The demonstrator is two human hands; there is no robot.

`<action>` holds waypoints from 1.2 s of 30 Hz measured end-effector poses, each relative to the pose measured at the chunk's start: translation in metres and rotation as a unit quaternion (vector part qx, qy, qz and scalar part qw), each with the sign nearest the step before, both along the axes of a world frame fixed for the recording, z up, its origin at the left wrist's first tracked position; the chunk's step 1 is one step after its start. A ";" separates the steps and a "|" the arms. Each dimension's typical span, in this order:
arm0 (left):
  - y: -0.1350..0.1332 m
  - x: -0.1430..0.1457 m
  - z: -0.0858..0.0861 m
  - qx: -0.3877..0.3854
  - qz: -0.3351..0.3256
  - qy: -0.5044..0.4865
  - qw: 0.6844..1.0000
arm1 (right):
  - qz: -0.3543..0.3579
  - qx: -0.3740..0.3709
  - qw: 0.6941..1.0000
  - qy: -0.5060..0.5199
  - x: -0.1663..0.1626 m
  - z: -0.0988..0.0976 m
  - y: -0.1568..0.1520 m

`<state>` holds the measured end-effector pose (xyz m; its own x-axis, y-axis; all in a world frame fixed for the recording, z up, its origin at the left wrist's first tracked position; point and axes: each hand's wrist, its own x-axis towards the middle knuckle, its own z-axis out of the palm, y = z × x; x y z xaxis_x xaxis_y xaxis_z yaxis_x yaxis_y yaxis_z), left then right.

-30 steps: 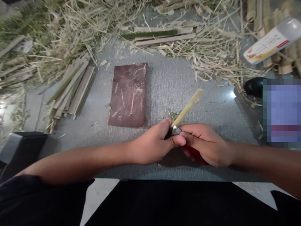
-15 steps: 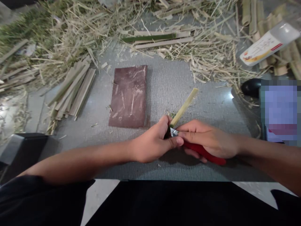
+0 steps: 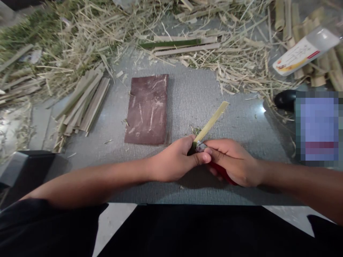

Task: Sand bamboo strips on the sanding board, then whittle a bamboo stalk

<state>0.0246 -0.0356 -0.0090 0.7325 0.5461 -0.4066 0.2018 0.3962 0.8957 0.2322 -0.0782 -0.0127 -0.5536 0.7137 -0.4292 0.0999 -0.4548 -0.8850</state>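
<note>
Between my hands a pale yellow-green bamboo strip (image 3: pixel 213 119) slants up to the right, its lower end inside my left hand (image 3: pixel 178 157). That hand is closed on the strip, with the thumb reaching toward the right hand. My right hand (image 3: pixel 233 160) is wrapped round a red-handled knife (image 3: pixel 219 171), whose short metal blade lies against the strip near my left fingers. Most of the handle is hidden by my palm. Small green shavings (image 3: pixel 197 130) lie on the table just beyond the fingers. Left of them lies a scuffed reddish-brown sheet of sandpaper (image 3: pixel 147 110).
Bundled bamboo strips (image 3: pixel 84 101) lie at left. Heaps of shavings (image 3: pixel 88 39) span the back, with several strips (image 3: pixel 184 44) on them. At right are a labelled plastic bottle (image 3: pixel 302 50), a black rounded object (image 3: pixel 285 100) and a blurred-out screen (image 3: pixel 318 128). A dark box (image 3: pixel 26 171) stands front left.
My right hand and the knife have shifted slightly, and less of the red handle shows. The strip's far tip has moved a little to the right. My left hand keeps its hold.
</note>
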 end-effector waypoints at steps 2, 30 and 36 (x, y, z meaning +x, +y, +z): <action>0.000 0.000 0.001 0.000 0.000 0.002 1.000 | -0.007 0.001 1.000 0.001 0.000 0.001 0.001; 0.000 -0.002 0.013 -0.072 0.012 -0.026 0.997 | 0.074 -0.114 0.991 -0.017 0.009 0.016 0.015; -0.001 -0.001 0.009 -0.009 -0.029 0.037 0.999 | 0.104 -0.150 0.983 -0.008 0.009 0.017 0.016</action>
